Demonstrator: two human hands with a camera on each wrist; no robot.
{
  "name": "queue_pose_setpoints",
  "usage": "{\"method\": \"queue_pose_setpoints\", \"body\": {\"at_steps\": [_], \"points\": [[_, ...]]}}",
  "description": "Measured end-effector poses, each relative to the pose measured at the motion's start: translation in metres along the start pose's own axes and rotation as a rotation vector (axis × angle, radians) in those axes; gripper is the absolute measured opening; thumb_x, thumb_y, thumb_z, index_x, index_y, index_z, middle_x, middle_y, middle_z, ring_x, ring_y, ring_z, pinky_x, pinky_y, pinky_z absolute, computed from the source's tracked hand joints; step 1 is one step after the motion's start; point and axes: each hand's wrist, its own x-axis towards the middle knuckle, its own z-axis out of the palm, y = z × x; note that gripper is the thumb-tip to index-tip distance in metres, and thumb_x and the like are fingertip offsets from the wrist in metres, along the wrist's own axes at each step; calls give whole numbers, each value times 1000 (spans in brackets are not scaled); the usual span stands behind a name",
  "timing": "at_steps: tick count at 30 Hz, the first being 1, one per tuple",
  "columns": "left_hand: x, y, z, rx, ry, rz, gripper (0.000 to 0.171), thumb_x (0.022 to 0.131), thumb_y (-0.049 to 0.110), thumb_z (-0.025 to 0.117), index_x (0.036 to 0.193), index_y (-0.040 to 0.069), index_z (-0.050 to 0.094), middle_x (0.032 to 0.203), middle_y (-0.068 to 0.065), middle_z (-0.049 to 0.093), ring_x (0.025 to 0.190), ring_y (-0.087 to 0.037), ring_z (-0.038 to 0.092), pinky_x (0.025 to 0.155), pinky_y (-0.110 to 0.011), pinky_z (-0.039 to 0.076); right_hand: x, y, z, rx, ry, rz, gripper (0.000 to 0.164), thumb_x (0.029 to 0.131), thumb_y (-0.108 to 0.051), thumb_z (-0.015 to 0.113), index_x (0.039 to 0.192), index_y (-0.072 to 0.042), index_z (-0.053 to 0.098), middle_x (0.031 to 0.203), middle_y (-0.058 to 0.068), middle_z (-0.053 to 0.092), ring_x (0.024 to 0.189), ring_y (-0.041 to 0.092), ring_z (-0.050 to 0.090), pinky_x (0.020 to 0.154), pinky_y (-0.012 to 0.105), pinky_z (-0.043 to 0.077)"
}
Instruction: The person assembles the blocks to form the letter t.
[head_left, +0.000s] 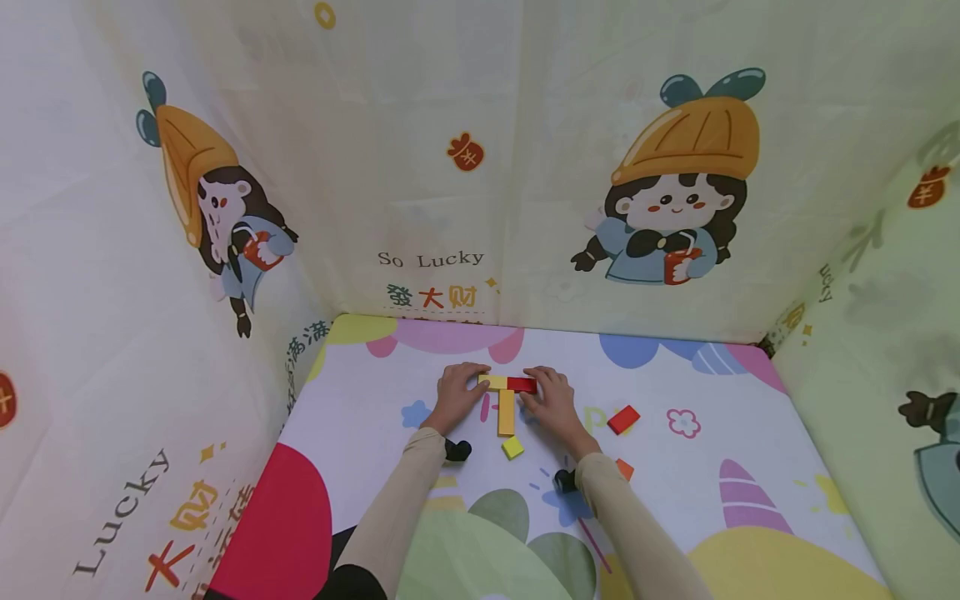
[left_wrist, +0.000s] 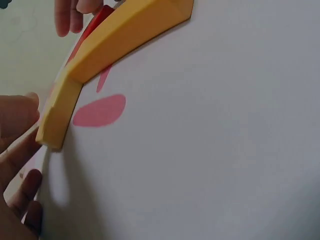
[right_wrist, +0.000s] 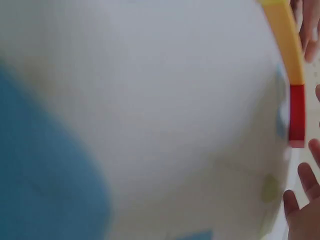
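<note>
Far on the tabletop (head_left: pixel 697 467), between my left hand (head_left: pixel 459 398) and right hand (head_left: pixel 552 404), a left block (head_left: pixel 493 383) and right block (head_left: pixel 522 385) lie end to end. A middle block (head_left: pixel 506 414) runs nearer from their joint, with a fourth block (head_left: pixel 513 448) just before it. Farther right lie two loose blocks (head_left: pixel 623 420).

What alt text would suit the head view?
A person's left hand and right hand flank a yellow block and red block set end to end, forming a T with an orange-yellow block. Three loose blocks lie nearby on a patterned mat.
</note>
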Motion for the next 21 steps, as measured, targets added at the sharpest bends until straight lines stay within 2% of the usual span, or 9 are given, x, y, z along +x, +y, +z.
{"method": "queue_pose_setpoints", "body": {"at_steps": [5, 10, 14, 17, 21], "points": [[4, 10, 1, 77, -19, -3, 35, 103, 37, 65, 137, 27, 68, 142, 3, 66, 132, -26, 48, 105, -51, 40, -10, -10, 1, 48, 69, 25, 47, 96, -19, 74, 141, -10, 61, 145, 18, 54, 131, 40, 49, 110, 63, 41], [7, 17, 0, 58, -34, 22, 33, 103, 34, 65, 134, 24, 70, 137, -1, 69, 126, -28, 52, 100, -52, 41, -20, -20, 2, 104, 80, 81, 46, 99, -21, 72, 141, -12, 59, 144, 17, 54, 125, 35, 54, 109, 58, 47], [12, 18, 3, 68, -58, 25, 32, 102, 37, 66, 132, 27, 72, 134, 1, 70, 120, -25, 53, 97, -49, 40, -29, -28, 6, 116, 108, 124, 48, 98, -23, 73, 142, -11, 59, 139, 14, 59, 113, 30, 58, 98, 49, 54], [16, 17, 7, 90, -79, 23, 31, 102, 41, 65, 130, 31, 73, 134, 3, 70, 118, -23, 52, 95, -46, 39, -35, -35, 11, 82, 141, 171, 50, 96, -27, 76, 139, -9, 60, 127, 11, 65, 102, 25, 60, 88, 41, 55], [21, 18, 10, 115, -85, 24, 30, 100, 44, 66, 126, 33, 75, 132, 3, 71, 115, -23, 52, 93, -47, 38, -39, -44, 22, 13, 181, 242, 49, 92, -34, 78, 131, -7, 63, 102, 6, 68, 84, 20, 57, 77, 36, 47]]}}
